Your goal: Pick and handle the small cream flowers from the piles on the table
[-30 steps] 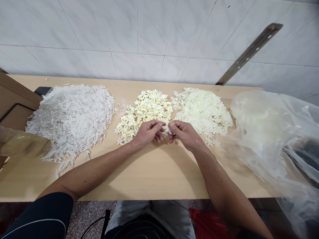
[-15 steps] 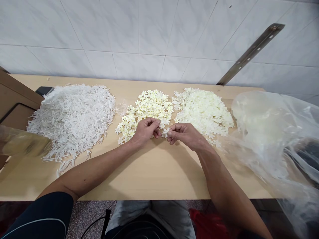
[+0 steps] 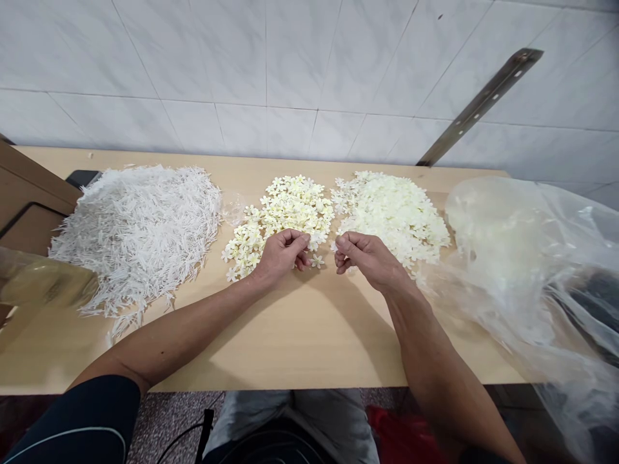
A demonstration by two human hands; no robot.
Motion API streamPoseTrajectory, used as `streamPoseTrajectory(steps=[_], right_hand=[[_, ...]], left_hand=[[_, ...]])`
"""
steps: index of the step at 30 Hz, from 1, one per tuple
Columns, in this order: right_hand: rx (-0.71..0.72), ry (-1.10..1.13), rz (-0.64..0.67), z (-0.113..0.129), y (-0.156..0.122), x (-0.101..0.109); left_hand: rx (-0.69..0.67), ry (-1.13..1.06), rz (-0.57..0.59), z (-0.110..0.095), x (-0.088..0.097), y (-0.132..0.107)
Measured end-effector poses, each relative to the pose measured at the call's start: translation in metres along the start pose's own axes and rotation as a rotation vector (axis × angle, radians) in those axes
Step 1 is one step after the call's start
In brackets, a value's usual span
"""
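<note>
My left hand (image 3: 286, 253) is closed in a pinch at the front edge of a pile of small artificial flowers with yellow centres (image 3: 294, 209). Anything between its fingertips is too small to make out. A single white flower (image 3: 316, 261) lies between the hands, just right of my left fingertips. My right hand (image 3: 363, 256) has its fingers curled together by the near left edge of a second pile, of pale cream flowers (image 3: 396, 209). What its fingertips hold, if anything, I cannot make out.
A large heap of thin white strands (image 3: 145, 225) covers the table's left side. Clear plastic bags (image 3: 512, 251) spread over the right end. A cardboard box (image 3: 36, 187) and a roll of tape (image 3: 48, 280) are at far left. A metal strip (image 3: 478, 106) leans against the tiled wall.
My right hand has let go of the white flower and moved a little right, toward the cream pile. The flower now lies between the hands. My left hand has barely moved.
</note>
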State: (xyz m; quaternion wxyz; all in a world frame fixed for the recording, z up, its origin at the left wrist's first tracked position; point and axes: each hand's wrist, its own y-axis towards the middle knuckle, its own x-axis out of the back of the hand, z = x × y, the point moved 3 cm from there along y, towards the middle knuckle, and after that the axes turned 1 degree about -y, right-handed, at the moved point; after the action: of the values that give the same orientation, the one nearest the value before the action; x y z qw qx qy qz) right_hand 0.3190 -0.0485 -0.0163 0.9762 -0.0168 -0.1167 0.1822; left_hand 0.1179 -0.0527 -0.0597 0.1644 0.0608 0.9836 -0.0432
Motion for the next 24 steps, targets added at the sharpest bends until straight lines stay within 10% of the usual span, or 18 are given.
streamPoseTrajectory(steps=[9, 14, 19, 24], right_hand=[[-0.208, -0.64, -0.398, -0.003, -0.008, 0.065], [-0.045, -0.741, -0.611, 0.004, -0.012, 0.066], [0.053, -0.33, -0.126, 0.011, -0.008, 0.003], [0.058, -0.36, -0.168, 0.005, -0.003, -0.011]], left_hand=[[0.025, 0.024, 0.04, 0.005, -0.002, -0.001], [0.024, 0.094, 0.045, 0.006, -0.005, -0.004], [-0.018, 0.153, 0.069, 0.003, -0.008, -0.007], [-0.023, 0.173, 0.085, 0.002, -0.009, -0.008]])
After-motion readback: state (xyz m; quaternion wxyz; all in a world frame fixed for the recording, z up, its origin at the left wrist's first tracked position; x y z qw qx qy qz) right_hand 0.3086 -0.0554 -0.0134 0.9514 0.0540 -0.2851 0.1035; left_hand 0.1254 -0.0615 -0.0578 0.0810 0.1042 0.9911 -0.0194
